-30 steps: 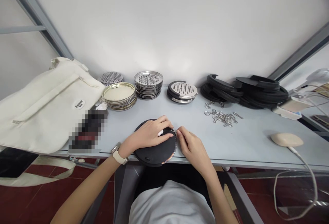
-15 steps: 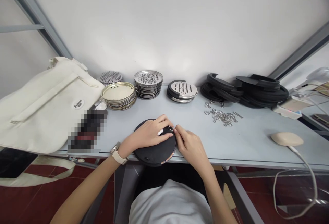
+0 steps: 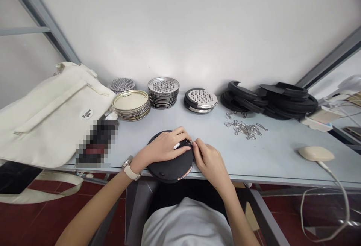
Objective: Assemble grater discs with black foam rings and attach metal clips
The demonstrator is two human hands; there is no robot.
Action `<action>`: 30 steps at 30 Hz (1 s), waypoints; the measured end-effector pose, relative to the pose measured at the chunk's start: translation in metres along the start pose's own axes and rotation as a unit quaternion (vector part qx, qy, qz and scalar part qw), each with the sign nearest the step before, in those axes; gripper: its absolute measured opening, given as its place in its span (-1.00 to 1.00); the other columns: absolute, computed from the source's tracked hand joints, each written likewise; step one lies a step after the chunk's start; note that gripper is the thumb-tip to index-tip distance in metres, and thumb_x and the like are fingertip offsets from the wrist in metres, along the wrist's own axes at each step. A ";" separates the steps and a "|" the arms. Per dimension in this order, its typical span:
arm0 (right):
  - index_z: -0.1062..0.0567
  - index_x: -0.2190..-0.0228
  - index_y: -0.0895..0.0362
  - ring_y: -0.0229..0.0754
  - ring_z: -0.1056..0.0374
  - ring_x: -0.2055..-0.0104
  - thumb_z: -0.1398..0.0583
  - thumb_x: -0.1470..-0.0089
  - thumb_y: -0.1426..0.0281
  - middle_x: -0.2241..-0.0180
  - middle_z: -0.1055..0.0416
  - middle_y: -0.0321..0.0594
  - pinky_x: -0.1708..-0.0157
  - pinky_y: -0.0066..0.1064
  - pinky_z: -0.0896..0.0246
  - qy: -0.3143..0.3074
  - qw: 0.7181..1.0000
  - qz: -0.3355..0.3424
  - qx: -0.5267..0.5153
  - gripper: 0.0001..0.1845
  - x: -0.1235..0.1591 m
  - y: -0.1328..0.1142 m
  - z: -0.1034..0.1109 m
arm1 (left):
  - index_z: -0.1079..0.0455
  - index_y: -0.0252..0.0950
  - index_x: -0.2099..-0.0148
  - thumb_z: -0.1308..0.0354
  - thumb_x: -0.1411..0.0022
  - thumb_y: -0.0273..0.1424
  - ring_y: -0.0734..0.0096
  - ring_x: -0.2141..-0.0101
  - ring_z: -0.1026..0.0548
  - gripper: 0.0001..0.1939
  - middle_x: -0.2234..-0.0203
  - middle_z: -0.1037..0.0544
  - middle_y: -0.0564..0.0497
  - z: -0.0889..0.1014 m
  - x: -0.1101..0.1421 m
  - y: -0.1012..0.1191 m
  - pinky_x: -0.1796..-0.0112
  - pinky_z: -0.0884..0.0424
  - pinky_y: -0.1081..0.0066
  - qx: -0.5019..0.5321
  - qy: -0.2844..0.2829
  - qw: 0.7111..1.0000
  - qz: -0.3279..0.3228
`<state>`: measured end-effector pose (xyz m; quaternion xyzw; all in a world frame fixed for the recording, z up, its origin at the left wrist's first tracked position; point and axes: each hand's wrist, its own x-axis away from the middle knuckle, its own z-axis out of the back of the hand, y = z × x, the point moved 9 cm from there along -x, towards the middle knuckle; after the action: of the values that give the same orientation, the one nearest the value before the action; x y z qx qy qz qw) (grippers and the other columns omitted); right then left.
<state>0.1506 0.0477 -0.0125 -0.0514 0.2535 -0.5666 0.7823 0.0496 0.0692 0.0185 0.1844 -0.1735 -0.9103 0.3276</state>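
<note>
Shifted slightly inward since the earlier frame: my right hand (image 3: 211, 161), pinching a clip (image 3: 189, 141) at the disc's (image 3: 172, 167) rim; left hand (image 3: 162, 148), spread wide, presumably steadies it.

The person wears pale top (image 3: 187, 221), cream-strapped watch (image 3: 131, 171).

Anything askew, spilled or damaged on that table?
Nothing looks spilled or plainly broken. The black covers right of centre lean in an uneven pile; metal clips lie scattered in front. The strap of the bag hangs below the table. The left hand hides part of the black disc.
</note>
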 end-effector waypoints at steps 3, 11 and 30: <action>-0.25 0.41 0.09 -0.23 -0.25 0.53 0.10 -0.31 0.33 0.57 -0.35 -0.30 0.51 -0.46 0.07 0.005 1.000 0.004 0.002 -0.72 0.000 -0.001 0.001 | -0.28 -0.18 -0.03 0.03 -0.34 -0.27 0.43 0.26 -0.46 -0.75 0.12 -0.37 0.01 -0.001 0.000 -0.001 0.22 -0.37 0.42 -0.007 -0.003 1.000 0.001; -0.28 0.39 0.10 -0.21 -0.23 0.51 0.11 -0.31 0.35 0.57 -0.32 -0.29 0.47 -0.45 0.03 0.003 1.000 0.020 0.007 -0.73 0.000 -0.003 0.001 | -0.29 -0.19 -0.05 0.04 -0.35 -0.26 0.42 0.25 -0.46 -0.72 0.12 -0.37 -0.01 0.000 0.000 0.000 0.18 -0.37 0.41 -0.009 0.005 1.000 -0.004; -0.28 0.40 0.10 -0.21 -0.21 0.51 0.12 -0.31 0.35 0.58 -0.29 -0.29 0.46 -0.45 0.01 -0.009 1.000 0.025 0.005 -0.71 0.000 -0.004 0.000 | -0.31 -0.24 0.05 -0.03 -0.30 -0.25 0.42 0.27 -0.45 -0.76 0.16 -0.37 0.00 0.003 0.000 -0.002 0.21 -0.37 0.41 0.005 0.016 1.000 0.015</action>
<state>0.1475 0.0464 -0.0107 -0.0465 0.2447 -0.5478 0.7987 0.0471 0.0711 0.0201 0.1982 -0.1752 -0.9014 0.3429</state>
